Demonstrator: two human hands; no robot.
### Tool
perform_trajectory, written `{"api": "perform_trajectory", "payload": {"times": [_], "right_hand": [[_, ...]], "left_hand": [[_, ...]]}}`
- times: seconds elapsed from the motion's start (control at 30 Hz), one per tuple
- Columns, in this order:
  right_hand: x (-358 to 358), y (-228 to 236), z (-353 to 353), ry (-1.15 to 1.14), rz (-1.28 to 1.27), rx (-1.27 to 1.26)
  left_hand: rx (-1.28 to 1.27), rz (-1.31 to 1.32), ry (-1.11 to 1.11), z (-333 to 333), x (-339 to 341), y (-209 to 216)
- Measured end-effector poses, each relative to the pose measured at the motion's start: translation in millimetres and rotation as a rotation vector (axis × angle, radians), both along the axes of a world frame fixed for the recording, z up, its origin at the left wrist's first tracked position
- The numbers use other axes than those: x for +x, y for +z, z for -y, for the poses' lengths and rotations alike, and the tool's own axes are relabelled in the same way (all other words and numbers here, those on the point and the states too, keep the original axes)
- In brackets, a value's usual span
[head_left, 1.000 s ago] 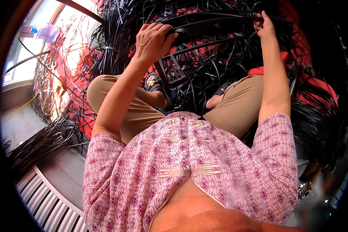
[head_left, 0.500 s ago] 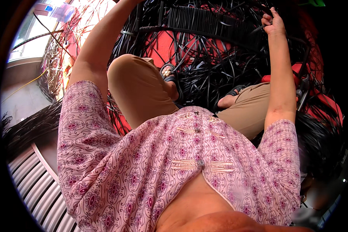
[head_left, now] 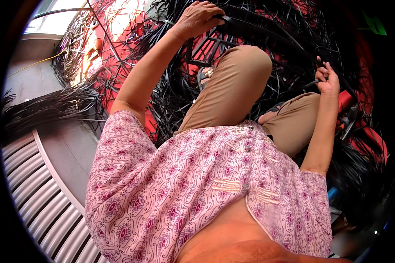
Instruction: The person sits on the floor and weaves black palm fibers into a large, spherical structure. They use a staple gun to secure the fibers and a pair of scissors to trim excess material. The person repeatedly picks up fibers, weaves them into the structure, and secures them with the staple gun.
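At the top centre, my left hand (head_left: 200, 18) is closed with its fingers curled over the edge of a black frame (head_left: 250, 21), partly woven with flat black strips. The frame slants down from there toward my right hand, and much of it blends into the dark strips behind. My right hand (head_left: 328, 79) is closed beside the frame's right end, some fingers raised. From that fist a thin dark rod-like piece (head_left: 311, 83) pokes out to the left; its kind is unclear.
Loose black strips (head_left: 166, 105) lie tangled over a red floor covering (head_left: 150, 125). My bent left knee (head_left: 254, 61) rises just below the frame. At left are a slatted metal bench (head_left: 52, 193) and a bundle of black strips (head_left: 52, 109). Red objects (head_left: 346, 101) lie at right.
My left hand has come down into view from beyond the top edge, toward the right. The black frame has turned and shifted, my left knee has swung right, and my right hand sits lower.
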State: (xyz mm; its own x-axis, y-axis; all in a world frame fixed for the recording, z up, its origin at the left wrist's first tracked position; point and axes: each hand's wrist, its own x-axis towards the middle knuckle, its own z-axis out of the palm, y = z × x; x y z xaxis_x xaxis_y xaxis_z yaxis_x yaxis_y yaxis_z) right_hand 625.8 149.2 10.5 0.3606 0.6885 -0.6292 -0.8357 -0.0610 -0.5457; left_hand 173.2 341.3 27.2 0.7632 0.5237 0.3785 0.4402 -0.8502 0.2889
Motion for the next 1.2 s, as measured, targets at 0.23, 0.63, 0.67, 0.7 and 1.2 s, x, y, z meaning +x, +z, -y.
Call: {"api": "perform_trajectory", "payload": {"times": [0.23, 0.63, 0.67, 0.7, 1.2], "right_hand": [[24, -24, 31, -0.019, -0.165, 0.033], [16, 12, 88, 0.343, -0.070, 0.018], [-20, 37, 88, 0.228, 0.078, -0.079], [-31, 46, 95, 0.210, 0.107, -0.080], [12, 188, 285, 0.302, 0.549, 0.172]], "left_hand": [[-0.004, 0.012, -0.019, 54, -8, -10], [-0.337, 0.174, 0.211, 80, -18, 9], [-0.360, 0.182, 0.214, 83, -19, 12], [-0.364, 0.176, 0.209, 85, -20, 14], [-0.444, 0.163, 0.200, 103, -32, 14]]}}
